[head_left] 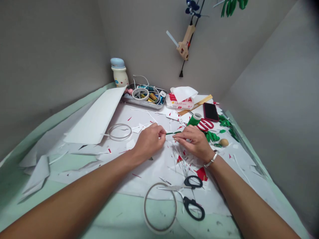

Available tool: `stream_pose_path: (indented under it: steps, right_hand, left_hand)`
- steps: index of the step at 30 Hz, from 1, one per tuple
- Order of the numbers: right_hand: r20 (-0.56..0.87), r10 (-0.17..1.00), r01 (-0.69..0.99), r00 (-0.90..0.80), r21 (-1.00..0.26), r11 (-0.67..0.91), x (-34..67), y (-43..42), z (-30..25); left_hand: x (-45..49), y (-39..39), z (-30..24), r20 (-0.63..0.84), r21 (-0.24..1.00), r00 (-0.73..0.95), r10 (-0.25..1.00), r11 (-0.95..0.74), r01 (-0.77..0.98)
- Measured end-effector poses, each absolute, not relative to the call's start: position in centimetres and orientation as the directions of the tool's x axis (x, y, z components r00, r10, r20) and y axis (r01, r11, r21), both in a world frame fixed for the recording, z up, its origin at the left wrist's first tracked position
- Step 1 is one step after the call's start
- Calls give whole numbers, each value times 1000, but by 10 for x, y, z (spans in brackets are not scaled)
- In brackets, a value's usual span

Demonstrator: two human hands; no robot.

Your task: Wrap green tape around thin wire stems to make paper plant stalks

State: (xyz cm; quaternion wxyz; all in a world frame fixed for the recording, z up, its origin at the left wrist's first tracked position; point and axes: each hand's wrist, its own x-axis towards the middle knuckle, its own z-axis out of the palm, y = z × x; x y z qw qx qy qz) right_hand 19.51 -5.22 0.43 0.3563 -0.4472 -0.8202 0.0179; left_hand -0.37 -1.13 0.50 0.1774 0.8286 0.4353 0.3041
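Observation:
My left hand (151, 136), closed in a pinch, holds one end of a thin green-wrapped stem (169, 133) over the white paper. The stem runs across to my right hand (195, 141), whose thumb and forefinger close on its other end, where a small green leaf-like piece shows. Just behind the right hand stands a spool of green thread (191, 120), tilted, beside red-handled scissors (206, 124). Below that hand lies a bunch of thin wires (180, 162) among red scraps. Black-handled scissors (191, 189) rest nearer to me, blades partly apart.
A roll of tape (160, 230) lies in front, a coiled ring (120, 132) at left. Behind are a metal tray (147, 104) of supplies, a tissue pack (179, 103) and a phone (210, 112). Green leaves (211, 136) and a wooden ball (224, 142) sit right. A glue gun (185, 43) hangs above.

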Motion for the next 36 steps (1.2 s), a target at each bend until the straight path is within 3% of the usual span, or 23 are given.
stream_pose_path:
  steps: [4,7,11,15,20,24,30,33,36]
  right_hand:
    - [578,768,671,-276,-456,585,197,-51,4]
    - [551,802,643,-231,-533,551,198,-49,3]
    - [515,833,651,-203,-565,507,200,-45,-2]
    - [501,821,689,-275,-492,532,196,-46,-7]
    - [454,777,735,-436,-318,598,187,-52,-4]
    - [468,753,750,-462,-247,614,187,-54,1]
    - [545,758,709,-359,-369,601,195,-52,3]
    - [558,775,667,-296,-461,586,198,-51,3]
    - [530,820,638,-218,-559,530,200,-48,3]
  left_hand:
    - [-2,-16,6,282,560,640,715,-664,495]
    - [-2,-16,8,242,676,741,627,-657,335]
    - [-2,-13,10,194,871,674,713,-441,215]
    - [-1,-8,9,111,951,527,843,-243,188]
    - [-2,-6,7,158,901,323,933,-270,339]
    - [-3,-7,6,306,717,310,900,-432,547]
    - [-2,-14,5,307,541,519,798,-595,594]
    - [-1,-17,6,284,573,653,702,-671,471]
    - [-1,-17,8,259,702,715,650,-635,323]
